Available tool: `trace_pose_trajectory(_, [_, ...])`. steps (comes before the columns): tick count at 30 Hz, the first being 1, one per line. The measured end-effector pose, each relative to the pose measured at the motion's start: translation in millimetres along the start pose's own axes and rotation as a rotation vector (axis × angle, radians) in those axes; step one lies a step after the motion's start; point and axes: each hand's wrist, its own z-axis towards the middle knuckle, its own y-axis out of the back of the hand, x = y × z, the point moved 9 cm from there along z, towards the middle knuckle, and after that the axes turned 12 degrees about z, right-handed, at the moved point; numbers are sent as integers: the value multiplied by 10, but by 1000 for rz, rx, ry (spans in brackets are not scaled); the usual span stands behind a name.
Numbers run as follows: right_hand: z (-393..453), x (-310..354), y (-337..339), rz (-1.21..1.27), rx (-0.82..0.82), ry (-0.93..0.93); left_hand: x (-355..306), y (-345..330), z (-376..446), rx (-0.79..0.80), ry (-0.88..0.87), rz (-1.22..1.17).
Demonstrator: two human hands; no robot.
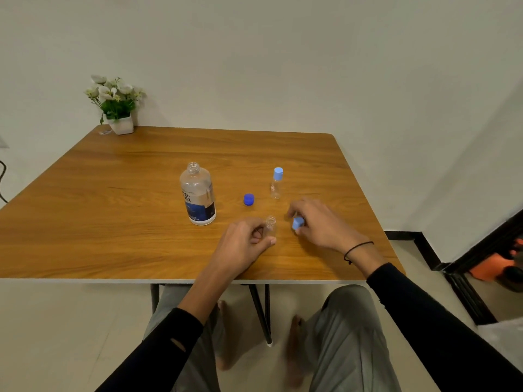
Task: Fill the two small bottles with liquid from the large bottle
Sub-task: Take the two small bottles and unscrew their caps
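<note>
Standing upright near the middle of the wooden table (113,193) is one large bottle (198,195), clear with a blue and tan label, its neck uncapped; how much liquid it holds cannot be told. One dark blue cap (248,199) lies on the tabletop just to the right of it, apart from the bottle. Two small clear bottles are in view. The far small bottle (276,183) stands upright beyond the hands and wears a light blue cap, and nothing touches it. The near small bottle (270,225) stands upright and uncapped, between the two hands, with the left hand (249,239) curled round its lower part, thumb stretched along the table in front of it. The right hand (319,222) sits just beside it to the right, fingers bent down and pinching one light blue cap (298,223) close above the tabletop. That makes three bottles and three caps, one cap still on its bottle. A thin dark band (357,248) circles the right wrist, and both forearms wear black sleeves. At the far left corner of the table stands one white pot of white flowers (117,104), well apart from the bottles. Under the near table edge show grey trouser legs, bare feet and dark table legs. An orange and black object (501,267) sits on the floor at the right.
</note>
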Motion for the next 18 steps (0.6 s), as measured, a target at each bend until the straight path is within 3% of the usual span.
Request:
trace_pose_trajectory(12, [39,-300,-20,216,118,-102,116,-19,-53,28,62,-74])
trace_pose_trajectory(18, [336,63,580,133,-176,108,283,386,-39,-313,141,-590])
